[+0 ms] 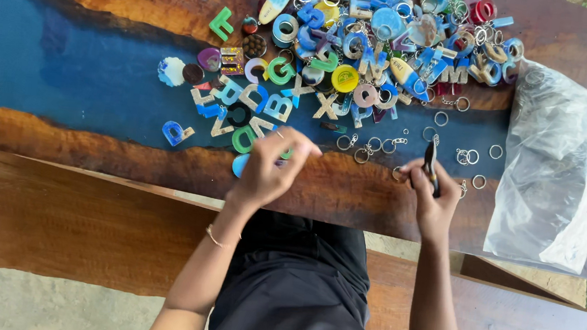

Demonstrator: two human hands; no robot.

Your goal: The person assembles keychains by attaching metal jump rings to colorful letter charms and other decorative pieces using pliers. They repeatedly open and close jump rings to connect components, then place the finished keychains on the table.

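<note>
down at lower centre, the left hand (272, 166) pinched a small resin piece (286, 153) beside the letter charms (256, 104) on the table (101, 75); the right hand (434, 193) gripped dark pliers (431, 165) near loose key rings (374, 145).

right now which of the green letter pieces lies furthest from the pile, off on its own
The green letter F, lying alone on the brown wood at the upper left. The other green letters, like the G, sit among the crowded pieces.
</note>
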